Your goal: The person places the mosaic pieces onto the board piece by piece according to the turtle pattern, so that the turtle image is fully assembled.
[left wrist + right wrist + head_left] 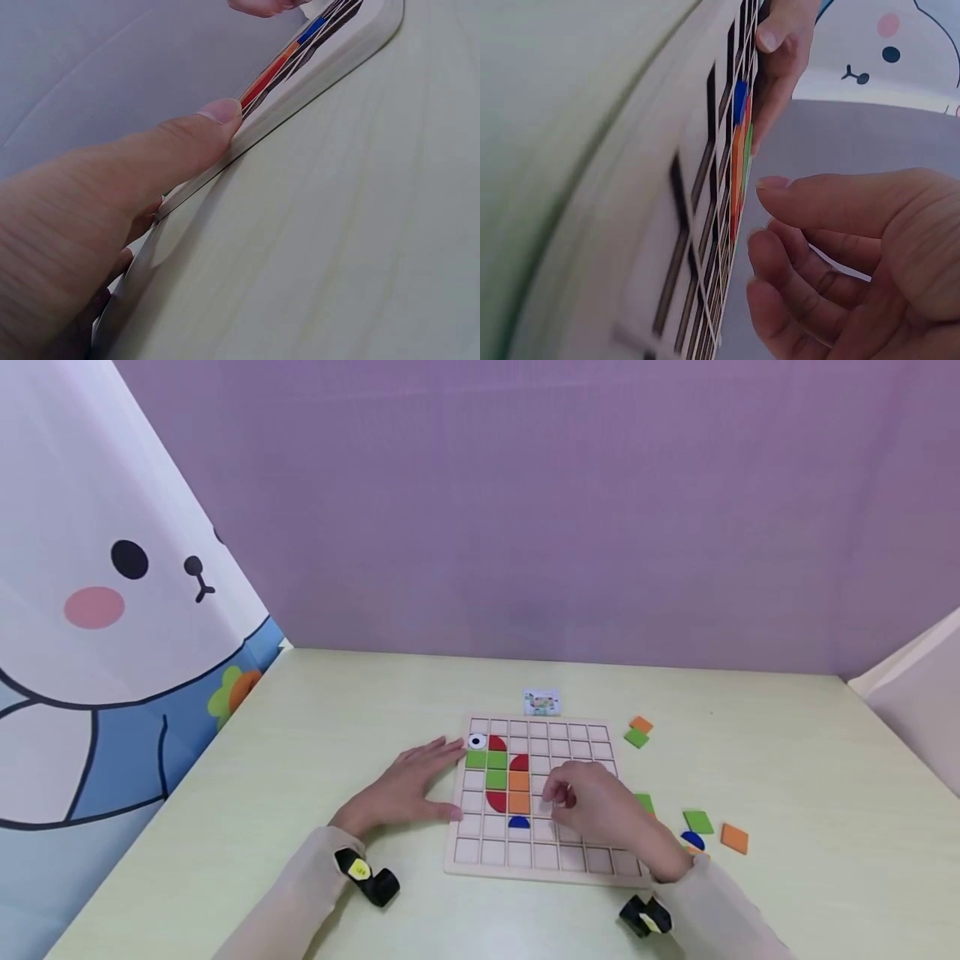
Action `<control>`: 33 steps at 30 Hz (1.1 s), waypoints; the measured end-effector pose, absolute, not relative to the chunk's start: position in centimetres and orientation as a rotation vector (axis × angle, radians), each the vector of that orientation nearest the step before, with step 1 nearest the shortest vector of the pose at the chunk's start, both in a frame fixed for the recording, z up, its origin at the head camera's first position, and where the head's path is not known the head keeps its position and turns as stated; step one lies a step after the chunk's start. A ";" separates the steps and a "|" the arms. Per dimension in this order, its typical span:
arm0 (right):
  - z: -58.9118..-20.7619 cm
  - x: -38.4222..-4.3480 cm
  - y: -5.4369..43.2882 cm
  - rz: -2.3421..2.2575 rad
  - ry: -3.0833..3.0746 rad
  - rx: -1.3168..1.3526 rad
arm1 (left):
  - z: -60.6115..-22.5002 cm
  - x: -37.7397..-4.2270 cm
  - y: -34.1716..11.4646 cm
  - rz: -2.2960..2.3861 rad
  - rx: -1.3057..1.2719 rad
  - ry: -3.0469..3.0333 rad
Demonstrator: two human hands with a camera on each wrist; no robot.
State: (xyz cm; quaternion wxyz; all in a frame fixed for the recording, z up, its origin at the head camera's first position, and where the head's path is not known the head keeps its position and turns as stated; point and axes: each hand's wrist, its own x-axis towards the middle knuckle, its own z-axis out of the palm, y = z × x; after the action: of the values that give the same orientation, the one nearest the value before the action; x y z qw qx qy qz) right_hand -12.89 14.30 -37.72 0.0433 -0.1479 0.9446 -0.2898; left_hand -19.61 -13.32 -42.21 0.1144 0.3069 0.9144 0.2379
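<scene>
A pale wooden grid board lies on the table. My left hand rests along its left edge, fingers spread and thumb touching the rim. Over the right half of the board hovers my right hand, with loosely bent fingers; in the right wrist view nothing shows between thumb and fingertips. Tiles set in the grid include a white eye tile, green squares, orange squares, red quarter-round tiles and a blue half-round tile. The right hand and forearm hide some cells.
A small picture card lies behind the board. To the right are loose tiles: an orange one touching a green one, then another green tile, a blue half-round one and an orange one.
</scene>
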 end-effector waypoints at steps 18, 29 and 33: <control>-37.1 -12.0 21.5 -0.787 2.922 -0.389 | -42.4 -19.8 -13.4 0.675 0.909 2.690; -37.4 -11.9 24.9 -0.727 2.944 -0.378 | -42.5 -19.6 -13.4 0.686 0.902 2.686; -37.9 -12.1 25.3 -0.760 2.910 -0.362 | -42.4 -19.6 -13.4 0.679 0.903 2.690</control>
State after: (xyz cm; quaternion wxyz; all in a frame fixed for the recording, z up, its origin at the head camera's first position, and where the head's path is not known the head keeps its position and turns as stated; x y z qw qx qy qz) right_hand -12.12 25.26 -37.86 0.0562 -0.1192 0.9591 -0.2506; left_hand -19.63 -13.36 -42.41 0.1117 0.3076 0.9162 0.2314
